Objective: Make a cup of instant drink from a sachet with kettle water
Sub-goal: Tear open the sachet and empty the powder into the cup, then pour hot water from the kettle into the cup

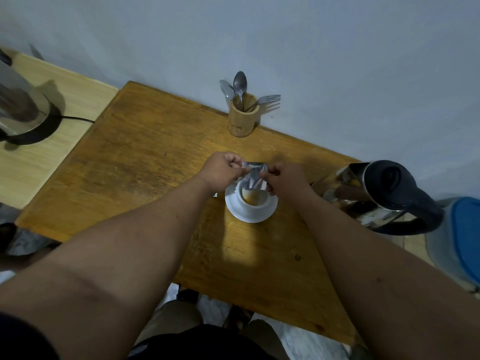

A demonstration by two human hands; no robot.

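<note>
Head view: both hands, left hand [222, 169] and right hand [285, 179], pinch the shiny silver sachet [254, 177] over the small white cup [253, 200] mid-surface; orange powder is in, shiny steel kettle [384, 196] water is not

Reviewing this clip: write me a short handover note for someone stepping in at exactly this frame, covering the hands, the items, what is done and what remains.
Left hand and right hand: both pinch the silver sachet, held over the cup.
White cup sits on its saucer mid-table, with yellowish contents inside; powder or liquid, cannot tell.
Kettle stands right of the cup, lid shut. Spoons wait in the wooden holder by the wall.
Done: sachet opened, apparently being emptied.
Left: finish emptying, likely add kettle water, stir with a spoon.
</note>
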